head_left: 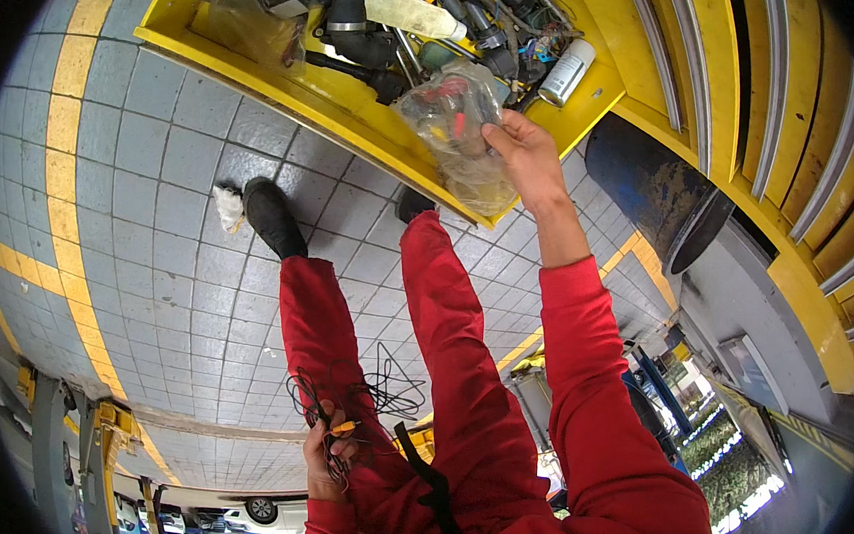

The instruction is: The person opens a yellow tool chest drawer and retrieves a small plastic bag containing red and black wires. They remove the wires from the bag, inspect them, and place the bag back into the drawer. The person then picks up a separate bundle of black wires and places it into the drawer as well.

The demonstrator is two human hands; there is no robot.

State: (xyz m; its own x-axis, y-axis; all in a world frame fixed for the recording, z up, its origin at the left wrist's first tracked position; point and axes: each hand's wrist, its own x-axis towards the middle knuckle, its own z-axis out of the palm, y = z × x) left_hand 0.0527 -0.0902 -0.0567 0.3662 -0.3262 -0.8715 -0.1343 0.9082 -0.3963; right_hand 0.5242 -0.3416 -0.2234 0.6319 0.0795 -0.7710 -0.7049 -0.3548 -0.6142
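My right hand pinches the edge of a clear plastic bag over the near right corner of an open yellow drawer. Small red and yellow pieces show through the plastic, too blurred to name. Low at my left side, my left hand is closed around a bundle of thin dark cable with an orange-yellow connector. Loops of the cable spread out in front of my trouser legs.
Inside the drawer lie a white spray can, a pale bottle, black hoses and tools. Further closed drawers rise at the right beside a dark drum. A crumpled white cloth or paper lies on the tiled floor by my shoe.
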